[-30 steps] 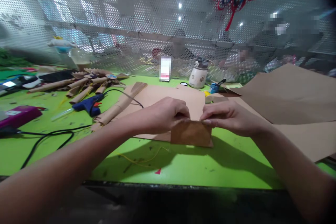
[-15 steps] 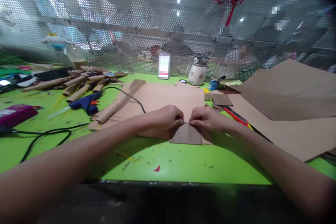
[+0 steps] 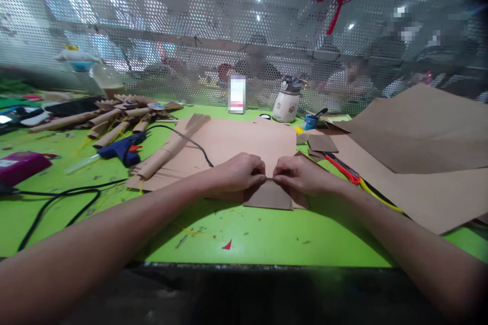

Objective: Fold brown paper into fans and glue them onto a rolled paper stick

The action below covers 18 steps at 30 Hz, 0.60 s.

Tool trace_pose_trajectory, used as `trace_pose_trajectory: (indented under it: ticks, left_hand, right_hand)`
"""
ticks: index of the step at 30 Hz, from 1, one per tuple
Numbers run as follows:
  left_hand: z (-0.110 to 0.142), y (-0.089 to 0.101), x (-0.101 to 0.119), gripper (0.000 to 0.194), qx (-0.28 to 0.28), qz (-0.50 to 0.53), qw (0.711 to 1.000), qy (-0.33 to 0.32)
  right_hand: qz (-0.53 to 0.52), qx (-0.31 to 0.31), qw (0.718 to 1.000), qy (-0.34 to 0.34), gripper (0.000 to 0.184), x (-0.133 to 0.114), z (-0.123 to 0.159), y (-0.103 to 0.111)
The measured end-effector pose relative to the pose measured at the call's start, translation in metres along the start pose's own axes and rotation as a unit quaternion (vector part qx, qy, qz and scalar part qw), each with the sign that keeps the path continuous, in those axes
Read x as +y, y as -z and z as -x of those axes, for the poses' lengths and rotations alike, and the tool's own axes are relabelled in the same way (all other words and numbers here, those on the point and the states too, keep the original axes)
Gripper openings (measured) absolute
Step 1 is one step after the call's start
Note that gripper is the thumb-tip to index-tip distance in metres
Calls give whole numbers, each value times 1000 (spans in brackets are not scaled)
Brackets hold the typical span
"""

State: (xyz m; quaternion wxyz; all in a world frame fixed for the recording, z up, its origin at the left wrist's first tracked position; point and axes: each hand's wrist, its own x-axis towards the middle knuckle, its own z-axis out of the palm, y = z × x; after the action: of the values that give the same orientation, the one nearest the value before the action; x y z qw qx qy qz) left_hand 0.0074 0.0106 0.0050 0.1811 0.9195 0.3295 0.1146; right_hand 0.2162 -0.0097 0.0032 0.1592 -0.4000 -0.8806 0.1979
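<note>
A small piece of brown kraft paper (image 3: 268, 197) lies near the front of the green table, its far edge pinched between both hands. My left hand (image 3: 244, 171) is closed, thumb and forefinger on the left part of that edge. Close beside it, my right hand (image 3: 295, 173) pinches the same edge, fingers curled. Under and behind the hands spreads a larger kraft paper sheet (image 3: 244, 137). A paper roll with a fringed end (image 3: 168, 155) rests on its left side. Beyond my right hand lies a red utility knife (image 3: 343, 166).
At left are a blue glue gun (image 3: 121, 150), its black cord (image 3: 61, 194), a purple box (image 3: 25, 166) and several paper rolls (image 3: 110, 134). A phone (image 3: 237, 94) and a white bottle (image 3: 285, 104) stand behind. Big paper sheets (image 3: 419, 147) cover the right. The table's edge (image 3: 259, 266) is in front.
Both hands keep their pinch on the small paper in nearly the same place. The view has shifted slightly, and more of a yellow strip shows beside my right forearm.
</note>
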Motion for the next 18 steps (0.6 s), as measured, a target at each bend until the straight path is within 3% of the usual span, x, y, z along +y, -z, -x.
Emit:
trace_pose_trajectory:
  ticks: [8,18]
  left_hand:
    - [0,-5,-8,18,22,-4,999,-24]
    - [13,10,2,22,-2,-63,997,-43]
  right_hand:
    - [15,36,999,18,10,-4,-2,-6]
    - [34,23,998,55,12,5,2,-3]
